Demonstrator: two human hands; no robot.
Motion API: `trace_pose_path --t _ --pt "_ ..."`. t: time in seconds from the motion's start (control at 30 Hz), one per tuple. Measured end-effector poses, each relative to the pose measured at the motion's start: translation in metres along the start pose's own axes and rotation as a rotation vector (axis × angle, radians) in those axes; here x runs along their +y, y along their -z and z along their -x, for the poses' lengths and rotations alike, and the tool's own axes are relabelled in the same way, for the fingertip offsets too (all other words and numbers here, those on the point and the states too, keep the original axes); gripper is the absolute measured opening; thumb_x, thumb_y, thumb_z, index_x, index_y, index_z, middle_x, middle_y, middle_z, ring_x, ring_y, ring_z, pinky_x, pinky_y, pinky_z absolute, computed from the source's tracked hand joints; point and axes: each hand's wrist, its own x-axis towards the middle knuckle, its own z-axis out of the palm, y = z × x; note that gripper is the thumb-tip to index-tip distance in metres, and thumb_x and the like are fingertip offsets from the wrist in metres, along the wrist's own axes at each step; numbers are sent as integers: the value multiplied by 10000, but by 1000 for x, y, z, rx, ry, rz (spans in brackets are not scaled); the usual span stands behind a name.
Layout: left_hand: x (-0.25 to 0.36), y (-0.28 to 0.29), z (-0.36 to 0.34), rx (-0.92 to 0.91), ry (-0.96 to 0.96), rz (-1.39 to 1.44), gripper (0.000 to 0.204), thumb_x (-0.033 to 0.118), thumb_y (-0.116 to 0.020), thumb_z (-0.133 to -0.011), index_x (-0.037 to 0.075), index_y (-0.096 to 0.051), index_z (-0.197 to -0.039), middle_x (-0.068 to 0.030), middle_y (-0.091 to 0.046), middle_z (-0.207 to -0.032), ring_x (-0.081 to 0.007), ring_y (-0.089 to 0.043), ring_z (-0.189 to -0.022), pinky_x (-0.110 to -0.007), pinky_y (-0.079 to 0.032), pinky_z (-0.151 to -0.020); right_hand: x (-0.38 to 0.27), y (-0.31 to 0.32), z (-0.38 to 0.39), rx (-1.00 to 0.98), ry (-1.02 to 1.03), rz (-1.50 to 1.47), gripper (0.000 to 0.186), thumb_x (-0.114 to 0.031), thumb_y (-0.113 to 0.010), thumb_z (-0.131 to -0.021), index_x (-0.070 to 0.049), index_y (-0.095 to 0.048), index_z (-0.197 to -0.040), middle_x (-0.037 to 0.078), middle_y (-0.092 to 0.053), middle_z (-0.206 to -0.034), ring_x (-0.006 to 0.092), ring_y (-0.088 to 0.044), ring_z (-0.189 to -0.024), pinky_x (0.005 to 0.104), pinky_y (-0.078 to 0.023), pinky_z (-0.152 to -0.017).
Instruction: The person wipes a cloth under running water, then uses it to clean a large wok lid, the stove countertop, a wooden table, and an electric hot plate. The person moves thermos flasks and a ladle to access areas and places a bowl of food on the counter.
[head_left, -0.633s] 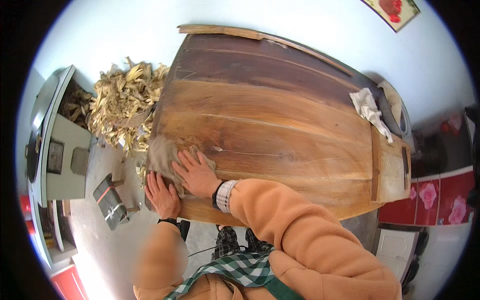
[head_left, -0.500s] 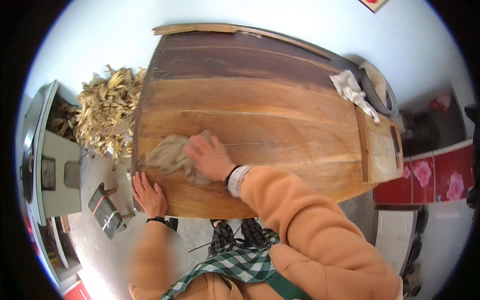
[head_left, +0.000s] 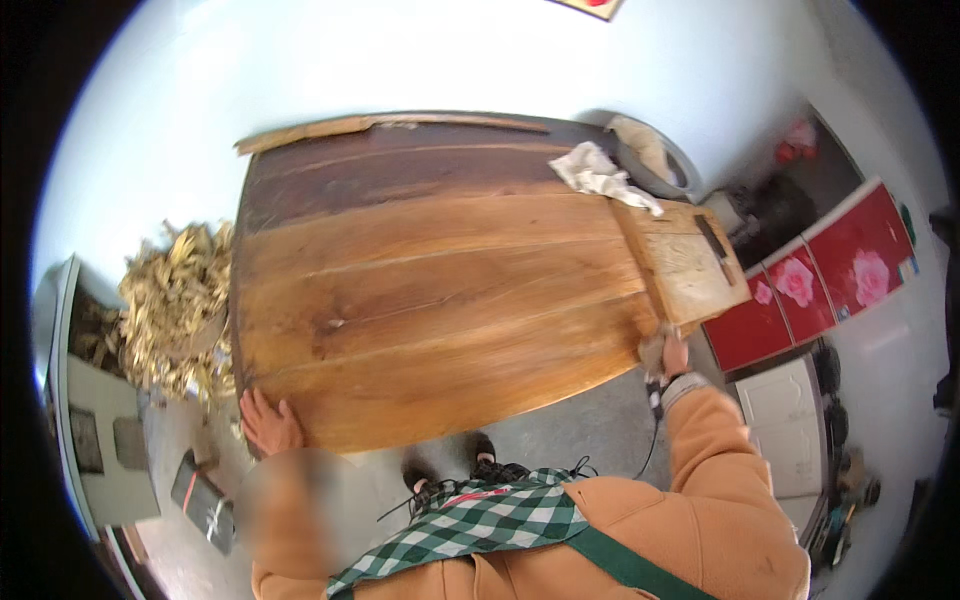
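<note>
A large brown wooden table [head_left: 440, 290] fills the middle of the view. My left hand [head_left: 270, 424] lies flat on its near left corner, fingers stretched out and holding nothing. At the table's near right edge, beside the cutting board [head_left: 680, 262], my right hand [head_left: 676, 356] is closed on a greyish-brown cloth [head_left: 652, 352]. Most of that cloth is bunched under or behind the hand. The board has a dark-handled knife [head_left: 713, 246] lying along its right side.
A pale crumpled cloth [head_left: 598, 176] lies by a grey basin [head_left: 655, 160] at the back right. Wooden strips [head_left: 330, 128] run along the far edge. Dry husks [head_left: 178, 310] are heaped at left, near a small dark stool [head_left: 203, 500]. Red floral cabinets [head_left: 795, 285] stand right.
My right hand has swept the cloth from the table's left side to its near right edge. My left hand stays at the corner. The whole view has shifted.
</note>
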Motion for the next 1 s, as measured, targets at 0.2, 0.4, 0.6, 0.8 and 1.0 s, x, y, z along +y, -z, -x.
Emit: trace_pose_path --t 0.2,0.4,0.6,0.8,1.0 --pt "16 30 -43 117 -75 275 639 248 -600 -888 50 -340 -1437 -191 -336 -1484 -368 -326 -1361 -465 -276 -1104 -233 194 -55 -381 616 -499 384 -273 -410 -1007 14 -588 -1189 162 -650 -1086 232 -606 -1002 341 -463 -911" --pt "145 97 -82 151 -333 675 629 140 -568 -909 55 -295 -1469 -174 -342 -1473 -346 -375 -1322 -426 -297 -1093 -461 187 -91 -592 936 -541 470 -345 -330 -1026 25 -580 -1171 156 -682 -1007 204 -680 -797 342 -577 -697" --pt "313 83 -58 20 -391 865 651 149 -562 -927 95 -259 -1500 -130 -293 -1516 -313 -372 -1323 -438 -287 -1095 -417 -15 -106 -556 919 -875 334 -254 -452 -918 26 -601 -1023 232 -657 -957 379 -622 -915 469 -478 -813" --pt "416 27 -25 -168 -275 819 667 120 -576 -915 111 -259 -1503 -125 -283 -1519 -315 -360 -1337 -453 -305 -1083 -302 -134 -153 -937 983 -166 487 -363 -560 -857 16 -615 -1157 259 -635 -1114 408 -593 -1056 463 -458 -914" --pt "440 10 10 -313 -88 788 645 78 -591 -900 106 -304 -1477 -141 -299 -1501 -293 -389 -1313 -459 -347 -1047 -225 -101 -367 -30 741 0 340 -213 -635 -794 -26 -621 -1078 204 -633 -1058 360 -574 -1103 470 -508 -865"
